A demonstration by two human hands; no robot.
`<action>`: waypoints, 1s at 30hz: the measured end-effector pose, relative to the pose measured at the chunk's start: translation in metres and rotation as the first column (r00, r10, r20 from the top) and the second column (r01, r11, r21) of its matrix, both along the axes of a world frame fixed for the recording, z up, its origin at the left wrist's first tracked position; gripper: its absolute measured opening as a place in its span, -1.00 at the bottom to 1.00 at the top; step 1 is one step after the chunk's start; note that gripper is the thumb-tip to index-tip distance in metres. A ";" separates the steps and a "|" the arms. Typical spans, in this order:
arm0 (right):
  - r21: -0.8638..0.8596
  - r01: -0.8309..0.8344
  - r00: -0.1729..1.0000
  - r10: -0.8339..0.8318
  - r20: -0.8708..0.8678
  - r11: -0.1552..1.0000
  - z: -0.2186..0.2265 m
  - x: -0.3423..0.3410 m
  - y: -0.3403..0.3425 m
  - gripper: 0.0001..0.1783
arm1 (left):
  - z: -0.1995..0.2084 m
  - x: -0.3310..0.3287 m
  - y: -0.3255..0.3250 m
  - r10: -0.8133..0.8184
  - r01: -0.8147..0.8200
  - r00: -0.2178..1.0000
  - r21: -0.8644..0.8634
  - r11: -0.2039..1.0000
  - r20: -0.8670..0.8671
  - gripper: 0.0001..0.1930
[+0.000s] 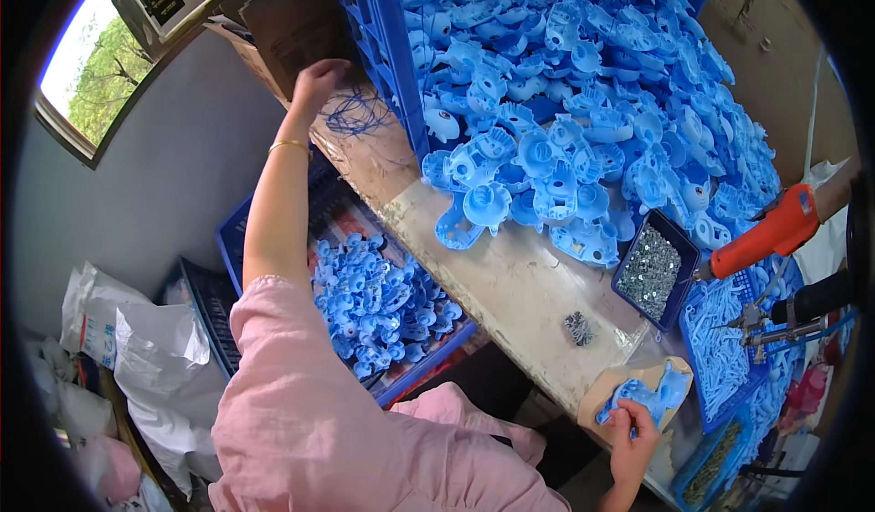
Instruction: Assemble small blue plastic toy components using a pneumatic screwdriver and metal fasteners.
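My left hand (319, 80) is stretched out to the far left, beside a loose tangle of thin blue wires (355, 113) on the bench. Its fingers are curled together; whether anything is between them is too small to make out. At the near right, my right hand (633, 439) pinches a blue molded plastic shell (673, 386), which rests on a tan block (597, 403) at the bench edge. A small heap of screws (577, 328) lies on the bench beyond the block. A dark tray of small metal screws (649, 271) stands farther back.
Blue plastic shells (556, 148) spill from a blue crate (378, 47) across the bench. Below the bench, another crate holds smaller blue parts (374, 302). At right are an orange-red power screwdriver (766, 230), a metal-tipped tool (752, 325) and a tray of blue strips (725, 348).
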State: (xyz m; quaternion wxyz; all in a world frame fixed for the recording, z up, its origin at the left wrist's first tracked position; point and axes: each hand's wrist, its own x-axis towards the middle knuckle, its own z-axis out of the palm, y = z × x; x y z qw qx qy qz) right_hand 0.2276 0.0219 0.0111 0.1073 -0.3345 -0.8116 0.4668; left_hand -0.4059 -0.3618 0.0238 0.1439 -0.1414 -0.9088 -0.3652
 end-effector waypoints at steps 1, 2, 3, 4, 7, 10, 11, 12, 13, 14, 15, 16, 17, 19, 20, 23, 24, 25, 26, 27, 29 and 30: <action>0.004 0.010 1.000 -0.010 -0.024 1.000 0.000 0.001 0.001 -0.83 | -0.004 -0.005 -0.022 -0.108 0.079 0.993 0.454 0.887 0.038 -0.64; 0.007 0.017 0.999 -0.017 -0.046 1.000 0.000 0.003 0.001 -0.83 | -0.008 -0.010 -0.046 -0.059 0.054 0.998 0.565 0.823 -0.010 -0.64; -0.004 0.007 0.999 -0.007 -0.038 1.000 0.000 0.006 0.001 -0.83 | -0.012 -0.010 -0.061 -0.007 0.039 0.999 0.668 0.743 -0.051 -0.64; 0.030 0.029 0.999 -0.028 -0.042 0.999 0.001 0.010 0.002 -0.83 | -0.004 0.011 -0.050 0.052 -0.083 0.997 0.774 0.628 0.065 -0.65; 0.053 0.032 0.998 -0.029 -0.053 0.998 0.001 0.014 0.005 -0.82 | -0.012 0.040 -0.074 0.148 -0.133 0.987 0.855 0.501 0.066 -0.75; 0.052 0.011 0.997 -0.007 -0.082 0.999 0.000 0.012 0.006 -0.83 | -0.039 0.067 -0.106 0.187 -0.074 0.982 0.940 0.334 0.011 -0.72; 0.062 0.006 0.995 0.000 -0.100 0.998 0.000 0.010 0.005 -0.83 | -0.045 0.077 -0.112 0.196 -0.082 0.981 0.937 0.339 0.015 -0.72; 0.061 0.004 0.996 0.002 -0.090 0.998 0.001 0.010 0.005 -0.83 | -0.051 0.094 -0.109 0.180 -0.139 0.981 0.904 0.403 0.071 -0.70; 0.050 0.012 0.995 -0.007 -0.099 0.999 0.002 0.010 0.005 -0.83 | -0.056 0.113 -0.104 0.170 -0.195 0.977 0.863 0.467 0.128 -0.67; 0.038 0.020 0.994 -0.015 -0.105 0.999 0.002 0.008 0.006 -0.83 | -0.053 0.134 -0.087 0.132 -0.197 0.980 0.839 0.507 0.150 -0.66; 0.035 0.019 0.996 -0.016 -0.092 0.999 0.003 0.008 0.007 -0.83 | -0.044 0.155 -0.059 0.090 -0.195 0.981 0.815 0.545 0.174 -0.64; 0.049 0.026 0.995 -0.021 -0.093 0.998 0.004 0.008 0.008 -0.83 | -0.040 0.174 -0.032 0.034 -0.146 0.987 0.792 0.593 0.157 -0.62; 0.065 0.039 0.995 -0.033 -0.095 0.997 0.005 0.010 0.010 -0.83 | -0.035 0.193 -0.004 -0.031 -0.089 0.990 0.767 0.636 0.141 -0.60; 0.062 0.081 0.992 -0.075 -0.097 0.995 0.008 0.019 0.017 -0.84 | -0.025 0.227 0.050 -0.287 0.125 0.952 0.730 0.672 0.101 -0.55; 0.051 0.077 0.990 -0.071 -0.118 0.996 0.010 0.023 0.021 -0.84 | -0.016 0.247 0.076 -0.364 0.184 0.919 0.649 0.738 0.154 -0.50; 0.080 0.143 0.978 -0.129 -0.163 0.986 0.012 0.035 0.033 -0.83 | 0.002 0.312 0.130 -0.704 0.563 0.686 0.478 0.674 0.184 -0.51; 0.040 0.188 0.965 -0.176 -0.193 0.981 0.014 0.035 0.039 -0.83 | 0.011 0.336 0.146 -0.794 0.649 0.573 0.477 0.592 0.206 -0.60; 0.002 0.234 0.948 -0.227 -0.224 0.972 0.015 0.037 0.044 -0.83 | 0.008 0.349 0.161 -0.903 0.826 0.422 0.378 0.419 0.079 -0.70; -0.017 0.256 0.932 -0.252 -0.262 0.966 0.017 0.041 0.055 -0.83 | 0.006 0.368 0.180 -0.946 0.896 0.322 0.310 0.318 0.040 -0.68; -0.035 0.280 0.912 -0.277 -0.303 0.959 0.017 0.049 0.068 -0.83 | 0.008 0.384 0.199 -0.975 0.969 0.223 0.101 0.224 0.025 -0.80; -0.059 0.374 0.876 -0.373 -0.304 0.926 0.023 0.064 0.094 -0.82 | 0.004 0.415 0.233 -0.999 0.995 0.020 -0.096 0.024 -0.045 -0.81; -0.030 0.419 0.858 -0.407 -0.312 0.907 0.022 0.075 0.112 -0.82 | 0.003 0.429 0.250 -0.999 0.996 -0.031 -0.084 -0.028 -0.045 -0.81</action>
